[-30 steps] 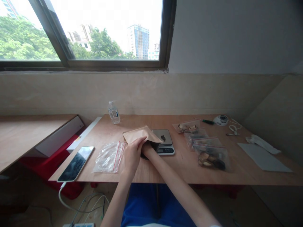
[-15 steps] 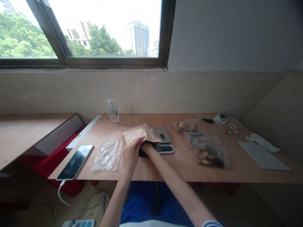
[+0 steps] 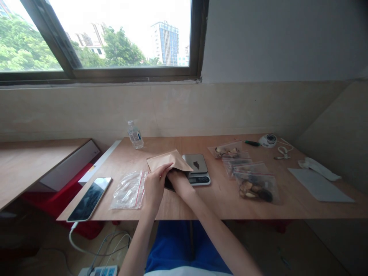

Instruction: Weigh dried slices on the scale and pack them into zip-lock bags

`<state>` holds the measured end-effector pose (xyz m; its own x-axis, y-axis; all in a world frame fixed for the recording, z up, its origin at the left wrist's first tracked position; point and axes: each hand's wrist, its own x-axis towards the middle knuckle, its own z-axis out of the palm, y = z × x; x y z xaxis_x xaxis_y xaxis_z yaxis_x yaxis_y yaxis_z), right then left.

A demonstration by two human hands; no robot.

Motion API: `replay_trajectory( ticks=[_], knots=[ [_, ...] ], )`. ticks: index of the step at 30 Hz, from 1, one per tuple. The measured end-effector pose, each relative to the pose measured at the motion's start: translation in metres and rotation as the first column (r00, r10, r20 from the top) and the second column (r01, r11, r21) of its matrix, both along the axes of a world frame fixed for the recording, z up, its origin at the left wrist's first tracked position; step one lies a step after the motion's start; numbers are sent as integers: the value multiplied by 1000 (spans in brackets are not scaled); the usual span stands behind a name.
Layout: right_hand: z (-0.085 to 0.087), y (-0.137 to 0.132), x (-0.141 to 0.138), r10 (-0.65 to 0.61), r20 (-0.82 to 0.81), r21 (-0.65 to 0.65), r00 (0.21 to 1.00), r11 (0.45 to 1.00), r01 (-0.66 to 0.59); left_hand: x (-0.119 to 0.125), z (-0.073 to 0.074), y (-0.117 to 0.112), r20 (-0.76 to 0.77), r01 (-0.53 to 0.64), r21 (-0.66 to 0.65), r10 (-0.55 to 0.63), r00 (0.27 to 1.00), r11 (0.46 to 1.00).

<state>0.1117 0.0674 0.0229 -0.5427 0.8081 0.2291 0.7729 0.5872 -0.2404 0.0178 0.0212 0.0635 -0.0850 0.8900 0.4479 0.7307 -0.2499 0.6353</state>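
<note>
A brown kraft paper bag lies on the table with its mouth toward me. My left hand pinches the bag's upper edge and holds the mouth up. Reaching into the opening is my right hand; its fingers are hidden inside, so I cannot see what they touch. Just right of the bag stands a small digital scale, with a small dark flat piece on its plate. Clear zip bags with red seal lines lie left of my left hand.
Zip bags with dried mushroom-like pieces lie on the right. Behind them are a green screwdriver and a white camera. A phone on a cable, a water bottle and a white sheet lie further out.
My right hand has drawn back slightly, so more of its back shows at the bag's mouth. My left hand still holds the edge. The view has shifted slightly.
</note>
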Motion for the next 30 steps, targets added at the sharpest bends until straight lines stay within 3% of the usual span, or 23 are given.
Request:
replay_trajectory(
  ticks=[7, 17, 22, 30],
  knots=[
    [13, -19, 17, 16, -91, -21, 996, 1000, -18, -1, -3, 1, 14, 5, 2, -5, 1000, 1000],
    [1, -17, 29, 76, -324, -125, 943, 985, -122, 2, -9, 2, -2, 31, 14, -31, 1000, 999],
    [5, -19, 34, 94, -402, -167, 911, 971, -174, 3, -11, 0, -15, 29, 9, -29, 999, 1000],
    [6, -27, 42, 102, -415, -29, 904, 992, -126, 3, -3, -1, -146, -19, -20, 16, 989, 1000]
  ],
)
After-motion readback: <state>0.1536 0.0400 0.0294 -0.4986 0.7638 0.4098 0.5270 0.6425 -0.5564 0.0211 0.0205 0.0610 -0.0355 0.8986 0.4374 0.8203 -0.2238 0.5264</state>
